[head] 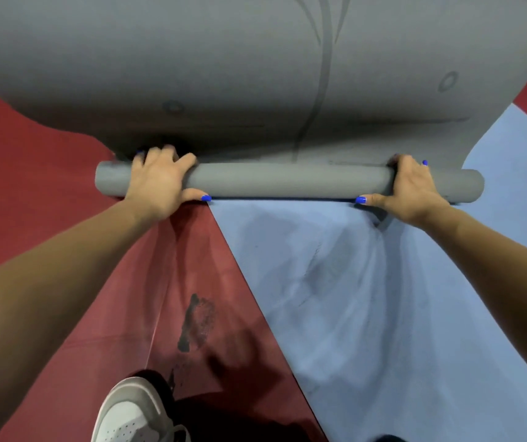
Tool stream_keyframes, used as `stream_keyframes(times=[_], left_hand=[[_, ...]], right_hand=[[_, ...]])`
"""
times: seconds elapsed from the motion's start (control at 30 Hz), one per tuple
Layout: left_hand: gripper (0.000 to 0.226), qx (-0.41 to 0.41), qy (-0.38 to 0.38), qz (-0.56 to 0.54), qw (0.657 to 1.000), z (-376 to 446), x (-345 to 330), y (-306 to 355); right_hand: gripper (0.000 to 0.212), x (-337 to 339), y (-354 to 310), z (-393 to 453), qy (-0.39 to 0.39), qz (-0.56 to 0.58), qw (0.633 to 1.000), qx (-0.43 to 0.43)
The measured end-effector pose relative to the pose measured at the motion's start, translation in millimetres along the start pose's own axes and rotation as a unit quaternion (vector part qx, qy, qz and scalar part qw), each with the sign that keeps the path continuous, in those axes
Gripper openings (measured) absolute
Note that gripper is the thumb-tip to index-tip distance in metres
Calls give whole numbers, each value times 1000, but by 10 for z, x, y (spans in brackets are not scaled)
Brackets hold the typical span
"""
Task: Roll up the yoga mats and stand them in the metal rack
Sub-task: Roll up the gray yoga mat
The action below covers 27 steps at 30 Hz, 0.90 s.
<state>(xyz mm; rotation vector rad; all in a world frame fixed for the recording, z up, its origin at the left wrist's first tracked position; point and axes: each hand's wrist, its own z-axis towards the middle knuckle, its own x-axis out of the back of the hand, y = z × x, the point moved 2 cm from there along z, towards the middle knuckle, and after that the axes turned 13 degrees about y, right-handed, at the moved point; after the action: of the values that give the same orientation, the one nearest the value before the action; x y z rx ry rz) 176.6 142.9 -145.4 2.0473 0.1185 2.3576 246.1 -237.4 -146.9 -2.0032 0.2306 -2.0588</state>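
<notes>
Two mats lie under the grey yoga mat (256,74): a blue mat (383,298) beneath its right part and a maroon mat (48,193) beneath its left. I see the grey mat's near end wound into a thin roll (287,181). Left hand (160,183) and right hand (412,189) each curl over that roll, thumbs tucked at its near side. One grey-white shoe (131,413) stands on the maroon mat, nearer me than the roll. No readable writing; faint line pattern on the grey mat.

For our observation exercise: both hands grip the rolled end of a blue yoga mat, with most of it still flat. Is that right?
Not quite. In the head view the left hand and right hand grip a grey mat; the blue mat lies underneath. The rest holds.
</notes>
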Motion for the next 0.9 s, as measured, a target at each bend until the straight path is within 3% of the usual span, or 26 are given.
stream_keyframes(times=[0.13, 0.27, 0.33, 0.47, 0.6, 0.77, 0.9], left_hand=[[66, -8, 55, 38, 998, -85, 29, 13], [67, -36, 32, 74, 996, 43, 84, 7], [66, -61, 33, 92, 993, 59, 79, 32], [59, -30, 28, 25, 999, -109, -45, 67], [76, -45, -6, 50, 998, -117, -74, 84], [75, -87, -107, 136, 981, 209, 109, 81], [65, -106, -85, 171, 976, 93, 149, 128]], right_hand=[[73, 71, -70, 11, -19, -11, 999, -23], [67, 217, -316, 102, -38, -270, 958, 87], [63, 231, -466, 119, -47, -314, 941, 114], [79, 40, -655, -45, -56, -367, 919, 136], [64, -13, -653, -17, -53, -319, 941, 97], [61, -80, -568, -44, -41, -234, 968, 83], [62, -32, -528, -112, -41, -248, 963, 98]])
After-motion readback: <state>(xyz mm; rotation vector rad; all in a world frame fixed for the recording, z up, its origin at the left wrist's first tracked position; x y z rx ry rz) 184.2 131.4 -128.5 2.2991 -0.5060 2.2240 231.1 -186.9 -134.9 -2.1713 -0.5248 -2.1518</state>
